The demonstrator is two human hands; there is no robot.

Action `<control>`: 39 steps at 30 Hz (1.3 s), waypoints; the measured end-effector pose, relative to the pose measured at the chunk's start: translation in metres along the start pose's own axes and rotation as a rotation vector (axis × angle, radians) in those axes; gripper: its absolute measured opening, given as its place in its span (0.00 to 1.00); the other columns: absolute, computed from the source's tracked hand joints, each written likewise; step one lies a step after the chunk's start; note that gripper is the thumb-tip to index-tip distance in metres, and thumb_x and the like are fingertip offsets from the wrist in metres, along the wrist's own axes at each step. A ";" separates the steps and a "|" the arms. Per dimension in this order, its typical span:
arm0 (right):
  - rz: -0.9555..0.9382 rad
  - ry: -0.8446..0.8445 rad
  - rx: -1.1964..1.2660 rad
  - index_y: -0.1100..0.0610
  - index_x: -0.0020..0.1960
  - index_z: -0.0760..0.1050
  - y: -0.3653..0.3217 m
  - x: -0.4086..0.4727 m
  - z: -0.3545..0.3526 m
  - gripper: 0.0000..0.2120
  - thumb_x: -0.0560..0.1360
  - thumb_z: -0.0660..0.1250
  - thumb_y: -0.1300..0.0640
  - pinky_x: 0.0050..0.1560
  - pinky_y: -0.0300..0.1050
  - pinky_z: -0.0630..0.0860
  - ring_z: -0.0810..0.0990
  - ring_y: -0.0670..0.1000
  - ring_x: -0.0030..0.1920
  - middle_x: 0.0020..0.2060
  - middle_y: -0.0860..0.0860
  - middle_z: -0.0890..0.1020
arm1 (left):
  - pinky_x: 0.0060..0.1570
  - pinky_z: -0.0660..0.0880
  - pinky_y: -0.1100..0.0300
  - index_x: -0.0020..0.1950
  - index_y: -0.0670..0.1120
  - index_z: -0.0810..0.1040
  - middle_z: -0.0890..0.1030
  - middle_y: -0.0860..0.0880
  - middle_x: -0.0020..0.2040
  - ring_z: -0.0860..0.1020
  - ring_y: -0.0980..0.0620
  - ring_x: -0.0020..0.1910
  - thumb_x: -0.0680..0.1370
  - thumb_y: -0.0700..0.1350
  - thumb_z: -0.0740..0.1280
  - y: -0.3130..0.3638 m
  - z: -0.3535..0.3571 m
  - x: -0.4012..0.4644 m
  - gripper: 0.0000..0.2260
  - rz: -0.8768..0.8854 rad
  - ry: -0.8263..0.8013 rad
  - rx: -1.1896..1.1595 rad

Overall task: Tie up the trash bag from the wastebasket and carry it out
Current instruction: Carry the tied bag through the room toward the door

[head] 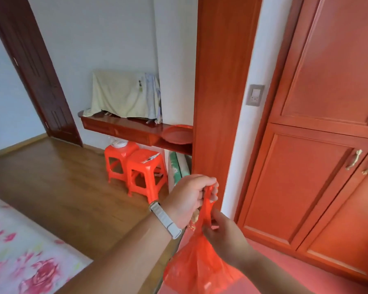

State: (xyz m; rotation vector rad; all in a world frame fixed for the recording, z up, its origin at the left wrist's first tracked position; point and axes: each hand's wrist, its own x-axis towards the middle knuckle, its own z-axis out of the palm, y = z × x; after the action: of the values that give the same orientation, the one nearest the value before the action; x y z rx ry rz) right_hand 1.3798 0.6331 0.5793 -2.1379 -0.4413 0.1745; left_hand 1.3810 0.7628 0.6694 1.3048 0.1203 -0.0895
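Note:
A red plastic trash bag hangs in front of me, its body bulging low in the frame and its top drawn up into thin handles. My left hand, with a white band on the wrist, grips the handles at the top from above. My right hand is just below it, with its fingers pinched on the bag's neck. No wastebasket is in view.
Two red plastic stools stand on the wood floor ahead, under a red-brown wall shelf with a cloth-covered object. A wooden post and red-brown wardrobe doors are at right. A flowered bed is lower left, a dark door at the far left.

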 end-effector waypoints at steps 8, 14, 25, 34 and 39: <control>-0.057 -0.034 -0.045 0.51 0.42 0.73 -0.036 0.136 0.058 0.02 0.73 0.64 0.54 0.41 0.44 0.76 0.79 0.46 0.37 0.37 0.47 0.82 | 0.47 0.77 0.55 0.42 0.40 0.81 0.81 0.46 0.35 0.80 0.50 0.34 0.74 0.43 0.66 0.051 -0.097 0.085 0.08 0.010 0.185 -0.013; -0.160 -0.221 0.008 0.48 0.52 0.71 -0.050 0.243 0.102 0.11 0.71 0.61 0.48 0.48 0.57 0.78 0.81 0.53 0.42 0.40 0.50 0.82 | 0.45 0.74 0.56 0.40 0.40 0.78 0.78 0.45 0.35 0.77 0.48 0.34 0.77 0.40 0.63 0.086 -0.166 0.158 0.08 0.011 0.354 -0.035; -0.504 -0.536 -0.021 0.55 0.73 0.61 -0.086 0.444 0.166 0.25 0.79 0.62 0.52 0.65 0.38 0.62 0.69 0.50 0.69 0.67 0.52 0.72 | 0.33 0.77 0.64 0.43 0.39 0.78 0.78 0.46 0.36 0.77 0.50 0.36 0.76 0.41 0.63 0.154 -0.289 0.272 0.07 0.078 0.624 -0.006; -0.623 -0.570 -0.013 0.51 0.72 0.63 -0.141 0.555 0.230 0.24 0.78 0.63 0.52 0.66 0.44 0.68 0.72 0.47 0.65 0.62 0.44 0.72 | 0.42 0.74 0.58 0.40 0.43 0.79 0.79 0.48 0.35 0.77 0.52 0.33 0.76 0.44 0.63 0.208 -0.384 0.316 0.08 0.148 0.718 0.045; -0.592 -0.542 0.008 0.42 0.53 0.71 -0.169 0.613 0.279 0.09 0.75 0.64 0.53 0.46 0.40 0.69 0.76 0.42 0.46 0.43 0.39 0.76 | 0.41 0.72 0.58 0.39 0.43 0.78 0.78 0.48 0.34 0.77 0.52 0.32 0.76 0.44 0.63 0.224 -0.455 0.344 0.09 0.158 0.711 0.023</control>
State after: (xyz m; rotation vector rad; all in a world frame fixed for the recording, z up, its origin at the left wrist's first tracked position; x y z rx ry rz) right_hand 1.8253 1.1652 0.5840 -1.8401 -1.3558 0.4120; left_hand 1.7347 1.2608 0.7183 1.3156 0.6205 0.5147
